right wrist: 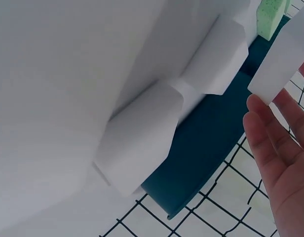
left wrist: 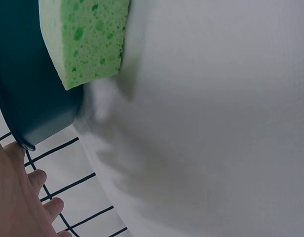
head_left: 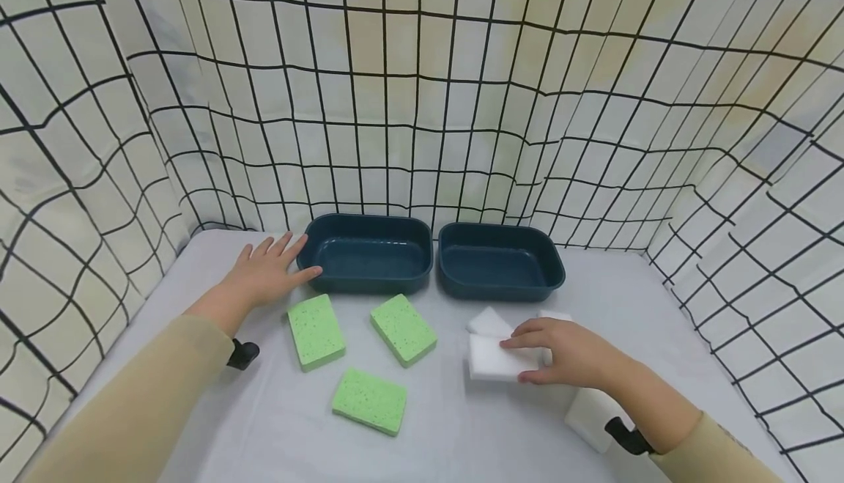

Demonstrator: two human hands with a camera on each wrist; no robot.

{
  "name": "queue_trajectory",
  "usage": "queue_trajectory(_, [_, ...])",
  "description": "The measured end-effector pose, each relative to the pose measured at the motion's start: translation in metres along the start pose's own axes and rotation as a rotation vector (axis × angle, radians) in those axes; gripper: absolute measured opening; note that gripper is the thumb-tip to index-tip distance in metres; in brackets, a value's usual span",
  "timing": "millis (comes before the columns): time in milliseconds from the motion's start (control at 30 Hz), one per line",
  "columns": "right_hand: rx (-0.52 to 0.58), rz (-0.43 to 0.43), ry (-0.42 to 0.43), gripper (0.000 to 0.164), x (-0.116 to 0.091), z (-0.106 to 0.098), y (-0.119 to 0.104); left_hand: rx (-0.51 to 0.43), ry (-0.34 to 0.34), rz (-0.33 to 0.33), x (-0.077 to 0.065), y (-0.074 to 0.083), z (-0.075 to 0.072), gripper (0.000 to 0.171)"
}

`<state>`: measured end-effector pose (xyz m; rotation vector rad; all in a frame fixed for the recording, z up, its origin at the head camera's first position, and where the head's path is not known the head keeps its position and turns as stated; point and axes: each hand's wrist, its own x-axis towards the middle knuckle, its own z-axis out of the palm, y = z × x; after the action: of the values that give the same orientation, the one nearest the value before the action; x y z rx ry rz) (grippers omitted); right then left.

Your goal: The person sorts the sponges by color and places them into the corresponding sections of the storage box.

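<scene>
My right hand (head_left: 567, 351) pinches a white foam block (head_left: 494, 358), likely a melamine sponge, above the table; in the right wrist view the held block (right wrist: 283, 57) sits at the fingertips. More white blocks lie around it: one just behind (head_left: 489, 319), and another (head_left: 593, 417) near the wrist. My left hand (head_left: 267, 274) spreads its fingers at the left end of a dark blue bin (head_left: 369, 285), fingertips right at the rim. Three green speckled sponges lie on the table: left (head_left: 316, 333), middle (head_left: 404, 329) and front (head_left: 371, 401).
A second dark blue bin (head_left: 501, 292) stands right of the first, both near the back of the white-covered table (head_left: 455, 439). Black wire mesh (head_left: 409, 124) with white cloth behind it encloses the back and both sides.
</scene>
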<state>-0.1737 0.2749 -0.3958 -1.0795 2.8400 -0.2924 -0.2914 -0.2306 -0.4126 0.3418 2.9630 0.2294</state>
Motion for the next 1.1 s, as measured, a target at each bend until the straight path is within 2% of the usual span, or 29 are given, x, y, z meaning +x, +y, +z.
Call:
queue_trajectory(367, [0.047,0.041,0.017,0.046,0.023,-0.015,0.008,-0.020,-0.009,-0.018,-0.002,0.002,-0.001,0.104])
queue_trajectory(567, [0.111,0.095,0.003,0.045,0.048,-0.022,0.005,-0.011,-0.007,-0.023,-0.002,0.001,0.000,0.106])
queue_trajectory(800, [0.123,0.066,0.007,0.045,0.081,-0.021,0.002,-0.032,-0.007,-0.026,-0.001,0.001,0.002,0.105])
queue_trajectory(1100, [0.160,0.119,0.001,0.044,0.119,-0.025,-0.009,-0.037,-0.009,-0.033,-0.001,0.000,0.002,0.106])
